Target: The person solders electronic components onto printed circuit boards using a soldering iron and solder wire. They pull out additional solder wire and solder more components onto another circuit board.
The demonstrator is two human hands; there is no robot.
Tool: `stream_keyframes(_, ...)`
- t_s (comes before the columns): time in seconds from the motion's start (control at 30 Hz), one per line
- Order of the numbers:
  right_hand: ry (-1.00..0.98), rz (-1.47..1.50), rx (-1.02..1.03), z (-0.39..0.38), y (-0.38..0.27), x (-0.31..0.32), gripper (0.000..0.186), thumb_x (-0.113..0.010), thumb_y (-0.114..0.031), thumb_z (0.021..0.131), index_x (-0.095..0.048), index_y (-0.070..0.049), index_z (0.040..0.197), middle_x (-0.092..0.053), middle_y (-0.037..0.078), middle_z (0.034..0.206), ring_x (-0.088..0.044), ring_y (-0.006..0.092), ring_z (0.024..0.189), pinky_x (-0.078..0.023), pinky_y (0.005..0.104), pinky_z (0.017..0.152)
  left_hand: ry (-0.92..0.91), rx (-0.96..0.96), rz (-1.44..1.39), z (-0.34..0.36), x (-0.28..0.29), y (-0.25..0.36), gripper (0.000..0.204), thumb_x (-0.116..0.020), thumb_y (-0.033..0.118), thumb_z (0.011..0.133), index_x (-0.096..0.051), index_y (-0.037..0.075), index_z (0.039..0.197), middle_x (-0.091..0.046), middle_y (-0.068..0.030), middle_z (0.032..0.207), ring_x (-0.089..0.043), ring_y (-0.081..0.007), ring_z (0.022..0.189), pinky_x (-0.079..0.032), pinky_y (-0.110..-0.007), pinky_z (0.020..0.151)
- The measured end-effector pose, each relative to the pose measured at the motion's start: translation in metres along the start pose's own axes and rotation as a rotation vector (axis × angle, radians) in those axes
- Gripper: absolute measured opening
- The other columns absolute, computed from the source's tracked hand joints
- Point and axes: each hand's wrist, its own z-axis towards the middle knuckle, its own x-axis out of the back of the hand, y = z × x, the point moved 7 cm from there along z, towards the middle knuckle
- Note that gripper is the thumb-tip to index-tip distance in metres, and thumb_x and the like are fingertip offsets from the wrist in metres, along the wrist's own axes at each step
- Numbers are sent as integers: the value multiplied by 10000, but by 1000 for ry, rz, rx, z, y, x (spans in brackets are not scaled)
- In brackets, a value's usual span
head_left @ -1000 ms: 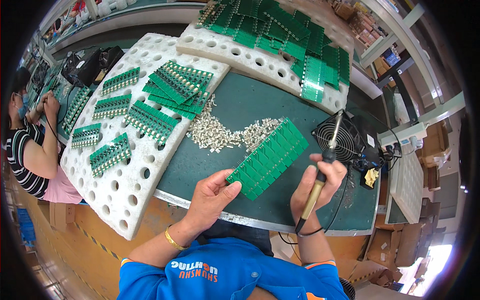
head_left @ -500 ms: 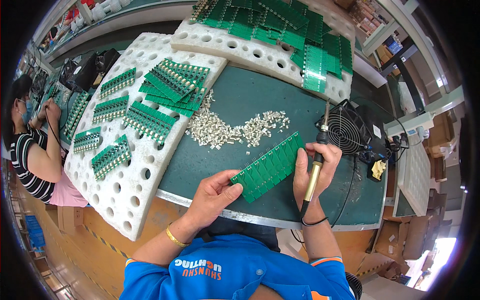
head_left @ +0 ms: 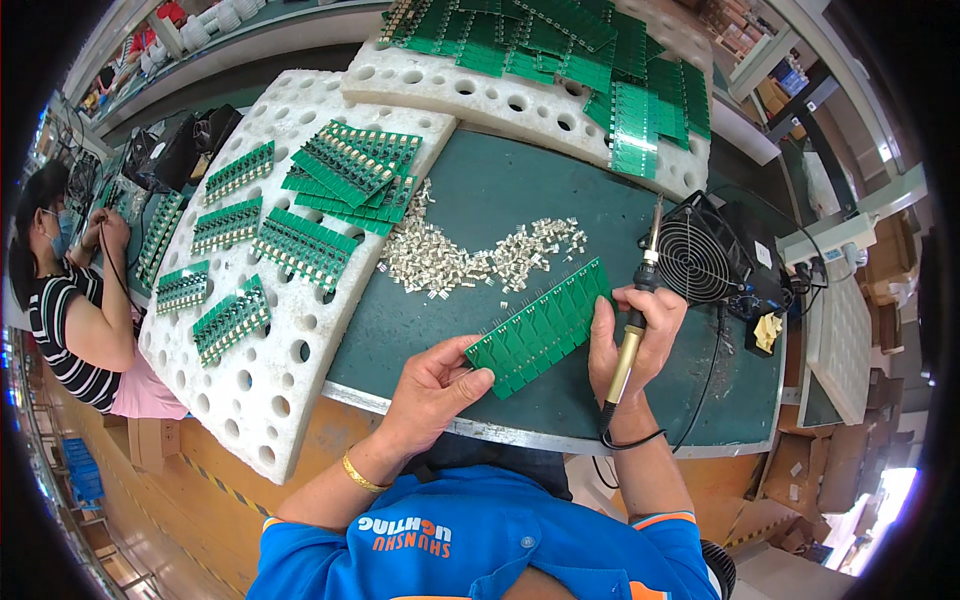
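A green circuit board panel [head_left: 535,330] is held tilted above the near part of the bench. My left hand [head_left: 434,390] pinches its left end between thumb and fingers. At the other end, my right thumb rests against the board's edge. That same right hand [head_left: 640,335] is closed round a soldering iron [head_left: 627,365], whose tip points up and away from the board. Thin pins stick up along the panel's far edge. Just beyond it lies a loose heap of small white connectors [head_left: 440,262] on the green bench top [head_left: 400,345].
On the left, a white foam board with holes [head_left: 232,400] carries several populated circuit boards [head_left: 345,170]. Another foam slab [head_left: 480,92] at the back bears stacked green panels [head_left: 545,45]. A black fan [head_left: 693,250] stands right of the iron, whose cord hangs nearby. A co-worker [head_left: 85,300] sits far left.
The whole view has shifted slightly, moving the scene a little to the right. Both hands keep their hold on the panel and the soldering iron.
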Motion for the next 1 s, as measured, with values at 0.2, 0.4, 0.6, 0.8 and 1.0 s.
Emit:
stream_keyframes(0.2, 4, -6, 3, -1, 1, 0, 441, -781, 53, 720, -557, -57, 1084, -561, 124, 913, -526, 272, 833, -452, 363, 725, 7, -19, -16, 2, 1, -1, 404, -658, 54, 950, -546, -43, 1326, -650, -93, 1221, -615, -117, 1090, -494, -279, 981)
stream_keyframes(0.4, 0, -15, 0, -2, 2, 0, 463, -783, 59, 710, -552, -70, 1090, -552, 125, 910, -527, 267, 822, -454, 356, 711, 23, 0, -25, 3, 4, -4, 407, -666, 54, 944, -550, -44, 1321, -652, -93, 1222, -619, -118, 1088, -493, -275, 976)
stream_keyframes(0.6, 8, -14, -7, -1, 1, 0, 488, -780, 81, 695, -547, -86, 1090, -524, 127, 910, -532, 257, 807, -463, 343, 684, 60, 34, -7, 4, 9, -7, 399, -673, 65, 942, -561, -44, 1309, -667, -86, 1193, -621, -112, 1069, -496, -271, 958)
stream_keyframes(0.8, 1, -19, -6, 0, 0, -2, 469, -774, 80, 708, -551, -85, 1086, -521, 130, 917, -534, 255, 795, -466, 338, 674, 85, 62, -32, 6, 13, -9, 398, -683, 78, 938, -570, -41, 1301, -674, -83, 1182, -625, -120, 1051, -500, -281, 948)
stream_keyframes(1.0, 10, -17, -5, 0, 0, -2, 451, -769, 78, 717, -559, -80, 1083, -521, 131, 915, -531, 252, 785, -463, 334, 661, 89, 72, -41, 6, 15, -12, 395, -688, 80, 934, -575, -39, 1294, -676, -86, 1180, -627, -123, 1050, -503, -283, 943)
